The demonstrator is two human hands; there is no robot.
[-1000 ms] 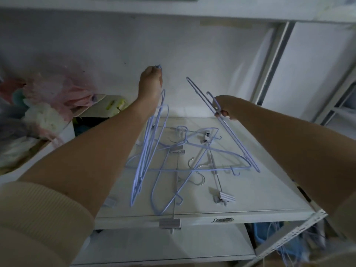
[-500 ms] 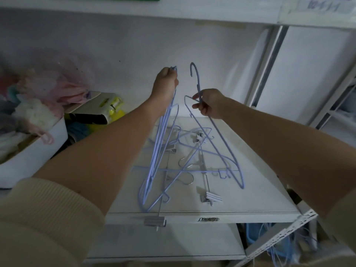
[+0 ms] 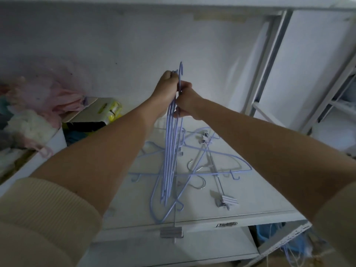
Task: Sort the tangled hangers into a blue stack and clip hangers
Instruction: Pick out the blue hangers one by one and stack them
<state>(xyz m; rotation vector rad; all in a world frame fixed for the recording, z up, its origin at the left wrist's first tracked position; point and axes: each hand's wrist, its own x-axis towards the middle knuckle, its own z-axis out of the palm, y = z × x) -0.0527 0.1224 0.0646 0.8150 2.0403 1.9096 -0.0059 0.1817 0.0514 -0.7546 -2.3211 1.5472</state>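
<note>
A: Where do the hands lie?

B: Both are raised together above the shelf [image 3: 250, 205]. The left hand [image 3: 166, 87] is curled round the necks of a bunch of blue hangers [image 3: 169, 158]. The right hand [image 3: 185, 102] touches it from the right and pinches the same bunch just below the hooks.

A: How does the bunch hang?

B: Upright and edge-on to the camera. One hook [image 3: 181, 67] stands above the fists. The lower corners hang low over the front part of the shelf; whether they touch it cannot be told.

A: What lies on the shelf?

B: A tangle [image 3: 217, 160] of more blue hangers and metal clip hangers, behind and to the right of the held bunch. One clip [image 3: 226, 201] rests near the front right. Another clip [image 3: 171, 232] hangs over the front edge, below the bunch.

A: And the surroundings?

B: At left, a white bin [image 3: 48, 149] holding pink and white fabric, with a yellow-marked package [image 3: 107, 110] beside it. A white upright [image 3: 269, 60] stands at the right. Cream sleeves [image 3: 42, 218] cover the upper arms.
</note>
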